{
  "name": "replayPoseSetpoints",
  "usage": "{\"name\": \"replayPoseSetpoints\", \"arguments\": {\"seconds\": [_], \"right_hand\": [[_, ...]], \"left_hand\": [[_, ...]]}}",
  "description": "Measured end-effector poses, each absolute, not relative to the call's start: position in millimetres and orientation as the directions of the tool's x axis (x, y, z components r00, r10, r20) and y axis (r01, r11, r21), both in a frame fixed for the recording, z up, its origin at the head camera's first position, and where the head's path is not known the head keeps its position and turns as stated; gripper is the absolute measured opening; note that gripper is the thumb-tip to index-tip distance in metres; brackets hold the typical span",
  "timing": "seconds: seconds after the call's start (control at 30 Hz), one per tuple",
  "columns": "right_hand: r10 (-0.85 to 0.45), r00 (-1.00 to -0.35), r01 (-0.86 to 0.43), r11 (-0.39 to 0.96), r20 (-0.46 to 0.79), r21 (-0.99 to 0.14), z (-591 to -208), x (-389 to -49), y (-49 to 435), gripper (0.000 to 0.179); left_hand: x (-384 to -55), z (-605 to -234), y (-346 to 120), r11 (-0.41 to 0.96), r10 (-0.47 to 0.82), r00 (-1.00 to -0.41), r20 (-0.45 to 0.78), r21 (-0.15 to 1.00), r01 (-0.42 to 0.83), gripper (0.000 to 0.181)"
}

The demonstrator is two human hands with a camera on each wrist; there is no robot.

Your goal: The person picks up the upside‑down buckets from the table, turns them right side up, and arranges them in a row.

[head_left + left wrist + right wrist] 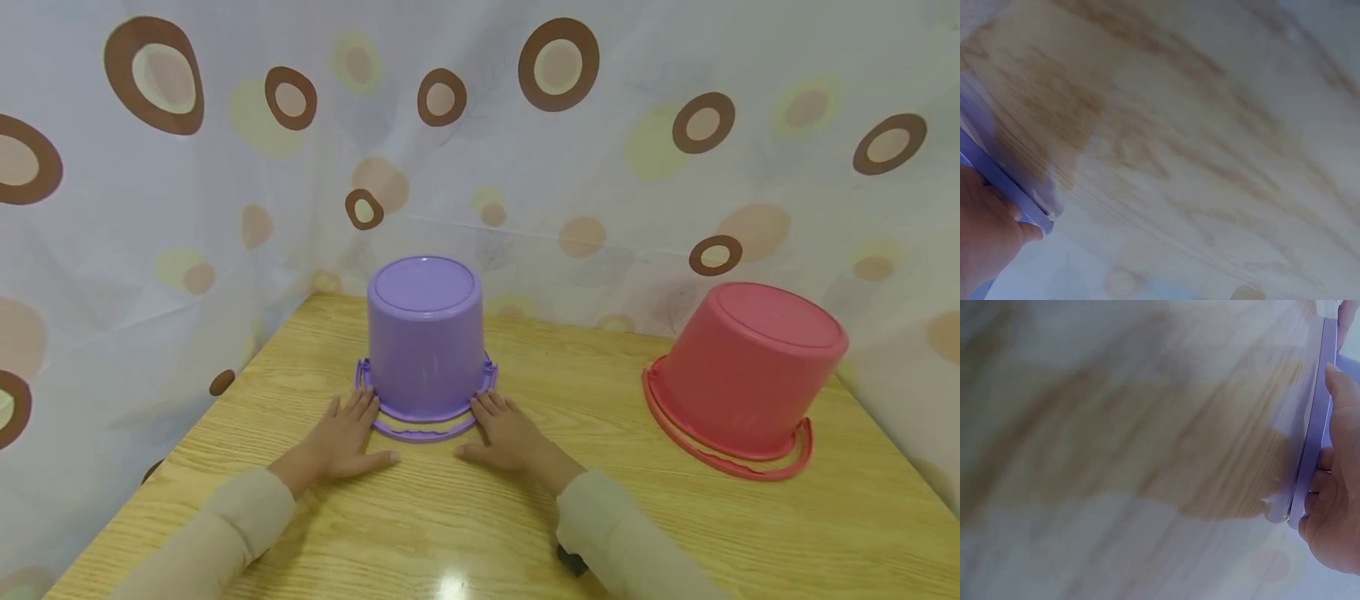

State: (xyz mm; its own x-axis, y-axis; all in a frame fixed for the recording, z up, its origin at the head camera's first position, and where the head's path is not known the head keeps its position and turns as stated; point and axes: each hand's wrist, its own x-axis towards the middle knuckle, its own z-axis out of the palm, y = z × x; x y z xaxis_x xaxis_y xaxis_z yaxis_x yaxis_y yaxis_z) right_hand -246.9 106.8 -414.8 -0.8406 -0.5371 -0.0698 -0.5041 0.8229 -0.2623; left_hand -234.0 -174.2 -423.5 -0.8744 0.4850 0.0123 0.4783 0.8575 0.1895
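Around the purple bucket (425, 358), which stands upside down on the desk (450, 517), we see two bare hands at work; the left grip (341, 437) lies at its near left side, the right grip (510, 433) at its near right; both are unclosed, fingers extended and thumbs spread toward each other, and we see neither one clamped on anything. Fingertips meet the handle (423, 433), which lies down and curves round the near side of the purple bucket; both wrist views show fingers against a purple edge, though we cannot tell how firmly they press. To the right of the purple bucket, well apart, the red bucket (742, 375) is also upside down; behind the purple bucket hangs the spotted curtain (480, 167).

From here, we judge that uneven pressure is the main risk; if one side pushed harder, the purple bucket could turn or slide off line; the loose handle could swing up or catch a finger, since its ends look hinged; a lift with such flat fingers could slip, as nothing wraps the smooth wall; a wide sweep rightward could knock the red bucket.
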Motion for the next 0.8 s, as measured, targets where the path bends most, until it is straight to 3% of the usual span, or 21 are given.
{"name": "replayPoseSetpoints", "arguments": {"seconds": [0.8], "right_hand": [[-0.573, -0.818, -0.545, 0.803, -0.058, -0.241, -416, -232, 121, 0.081]], "left_hand": [[-220, -423, -165, 0.842, 0.509, -0.861, 0.012, 0.200, 0.500, 0.093]]}}
